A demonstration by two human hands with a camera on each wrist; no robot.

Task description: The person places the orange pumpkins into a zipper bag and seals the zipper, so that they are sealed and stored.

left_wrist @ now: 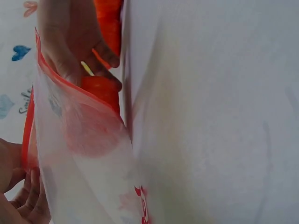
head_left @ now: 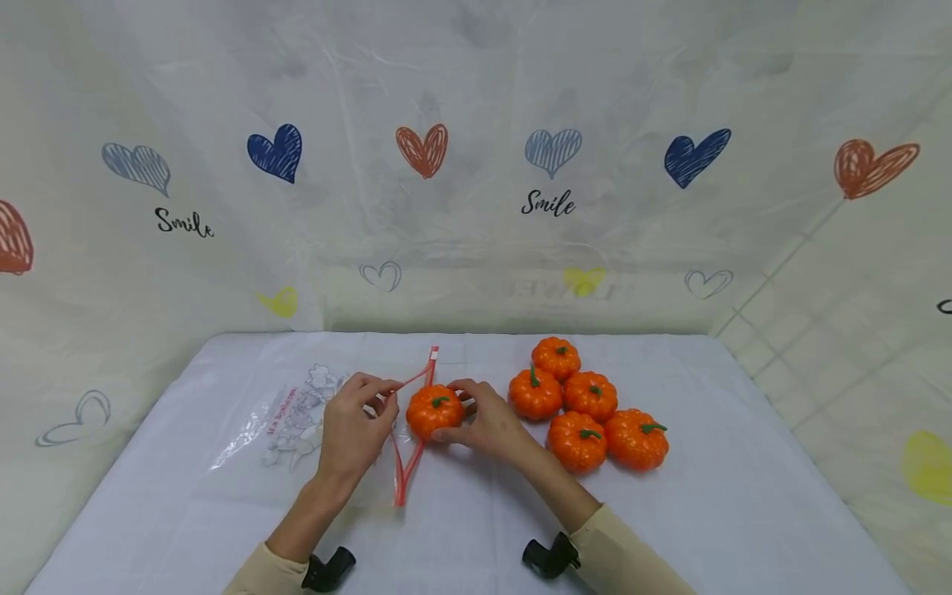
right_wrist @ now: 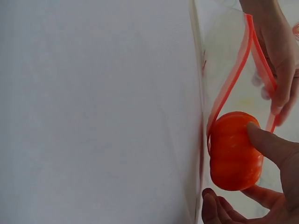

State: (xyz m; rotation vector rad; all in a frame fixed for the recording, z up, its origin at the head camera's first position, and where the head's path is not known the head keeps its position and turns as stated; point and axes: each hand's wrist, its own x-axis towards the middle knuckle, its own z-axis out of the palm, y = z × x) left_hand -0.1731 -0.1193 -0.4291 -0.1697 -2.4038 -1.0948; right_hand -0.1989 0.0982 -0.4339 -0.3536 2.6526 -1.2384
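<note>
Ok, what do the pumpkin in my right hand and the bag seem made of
The pumpkin looks like glossy orange moulded plastic or lacquered foam, judging by its smooth skin and bright highlights; I can't tell which. The bag seems to be thin, shiny plastic film: it catches glare, and the pumpkin shows hazily through it. Its red edging is probably plastic too, bowed in smooth strips.

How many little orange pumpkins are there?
6. One pumpkin is in the right hand at the opening of the bag; five more sit on the table: one at the back, two in the middle, two in front.
</note>
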